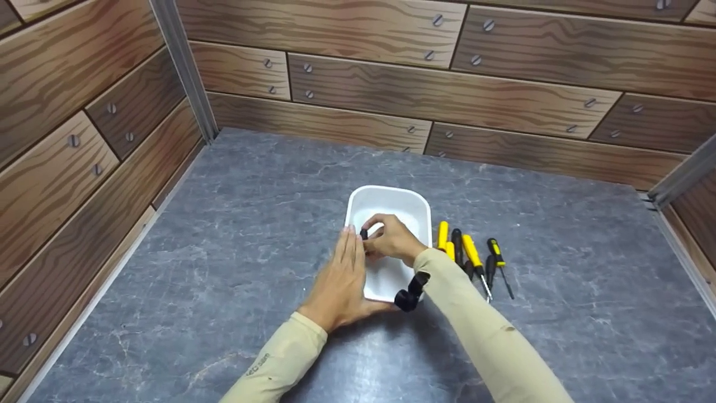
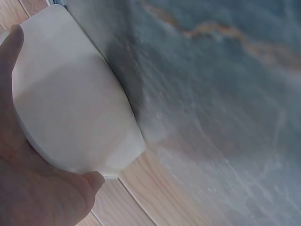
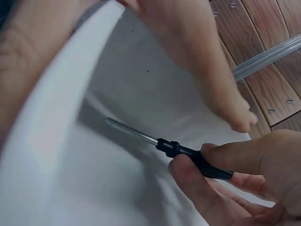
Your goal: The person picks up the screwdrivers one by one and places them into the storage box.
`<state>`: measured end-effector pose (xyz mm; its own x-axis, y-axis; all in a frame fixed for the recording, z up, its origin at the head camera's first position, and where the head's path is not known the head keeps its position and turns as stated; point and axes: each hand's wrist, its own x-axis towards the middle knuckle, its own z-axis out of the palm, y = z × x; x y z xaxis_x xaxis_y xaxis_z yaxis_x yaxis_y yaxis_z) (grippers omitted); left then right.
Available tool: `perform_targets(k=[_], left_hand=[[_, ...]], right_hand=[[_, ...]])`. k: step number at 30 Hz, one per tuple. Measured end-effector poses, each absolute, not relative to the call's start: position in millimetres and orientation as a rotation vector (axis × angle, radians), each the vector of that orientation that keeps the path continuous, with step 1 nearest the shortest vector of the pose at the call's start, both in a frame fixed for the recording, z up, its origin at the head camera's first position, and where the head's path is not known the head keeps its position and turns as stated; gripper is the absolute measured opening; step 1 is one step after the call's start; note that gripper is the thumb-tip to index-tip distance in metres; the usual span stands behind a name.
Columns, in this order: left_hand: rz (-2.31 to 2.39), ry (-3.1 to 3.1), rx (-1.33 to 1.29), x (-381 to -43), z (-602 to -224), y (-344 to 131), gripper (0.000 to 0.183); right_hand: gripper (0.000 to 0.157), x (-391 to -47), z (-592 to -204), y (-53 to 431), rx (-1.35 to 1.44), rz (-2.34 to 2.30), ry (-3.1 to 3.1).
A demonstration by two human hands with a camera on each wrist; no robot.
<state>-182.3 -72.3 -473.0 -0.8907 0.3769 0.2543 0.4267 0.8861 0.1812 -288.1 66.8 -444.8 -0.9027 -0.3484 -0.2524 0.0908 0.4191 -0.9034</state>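
A white container (image 1: 387,193) with rounded corners stands on the table. Against its near left corner lies my left hand (image 1: 338,282), fingers straight along the left wall and thumb across the near wall. The left wrist view shows that hand pressed to the outer wall of the container (image 2: 70,99). My right hand (image 1: 394,238) is inside the container, pinching a small black-handled screwdriver (image 3: 195,160) between thumb and fingers. Its metal shaft points away from the fingers, over the container's floor. From the head, only the dark handle end (image 1: 364,234) of the screwdriver shows.
Right of the container lie several screwdrivers with yellow and black handles (image 1: 472,251); the right forearm partly covers some. A yellow-and-black screwdriver (image 1: 495,252) is at their right side. Plank-patterned walls (image 1: 358,78) border the grey marbled table (image 1: 268,184).
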Motion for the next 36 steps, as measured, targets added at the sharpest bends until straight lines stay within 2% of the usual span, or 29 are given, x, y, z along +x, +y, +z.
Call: perform_targets(k=[14,21,36], left_hand=[[-0.250,-2.844,-0.613,-184.0,-473.7,-71.0,0.126],[-0.233,-2.830,-0.607,-183.8,-474.3,-72.1,0.127],[-0.279,-2.821,-0.610,-184.1,-474.5,-72.6,0.132]], right_hand=[[0.031,-292.6,-462.0,52.7,-0.292,-1.329,2.478],[0.028,-293.9,-464.6,51.2,-0.385,-1.159,2.637],[0.037,-287.0,-454.4,55.3,-0.437,-1.184,2.574]])
